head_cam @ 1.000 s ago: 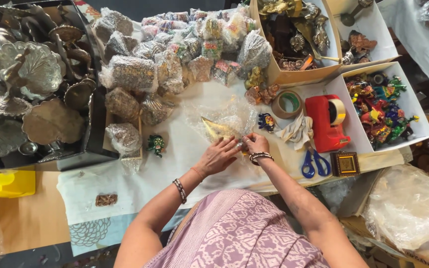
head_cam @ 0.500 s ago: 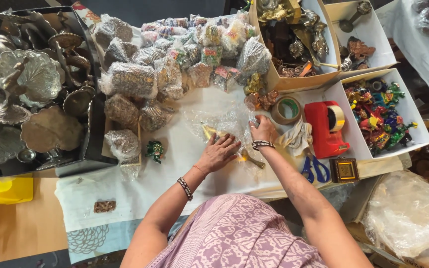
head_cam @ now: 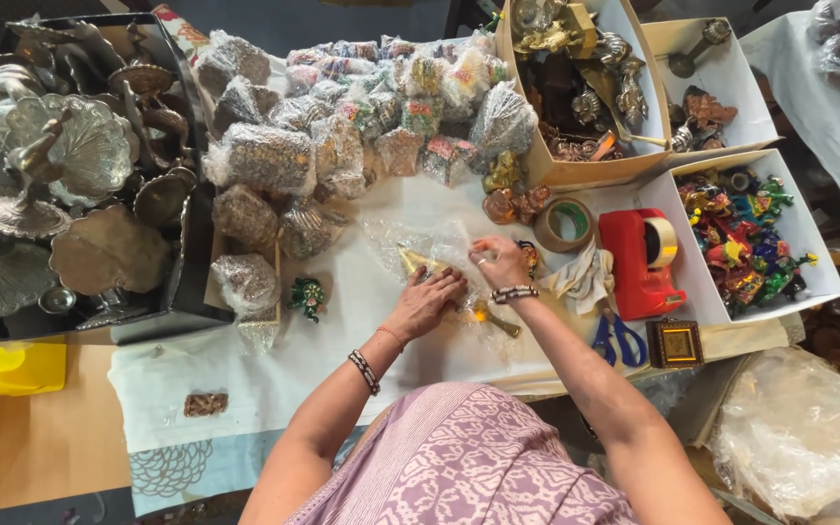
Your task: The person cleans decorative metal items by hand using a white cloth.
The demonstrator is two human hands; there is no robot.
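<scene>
My two hands wrapping a small brass piece in clear plastic at a crowded desk.

At the centre of the frame, my left hand [head_cam: 427, 301] presses flat, fingers spread, on a clear plastic sheet [head_cam: 420, 243] over a golden brass piece [head_cam: 418, 262]. My right hand [head_cam: 500, 261] pinches the sheet's edge just beside it. A roll of tape [head_cam: 566, 224] and a red tape dispenser [head_cam: 642, 261] sit to the right, blue scissors [head_cam: 618, 340] below them, and wrapped bundles [head_cam: 342, 126] fill the upper middle of the white-covered desk [head_cam: 274, 379].
</scene>
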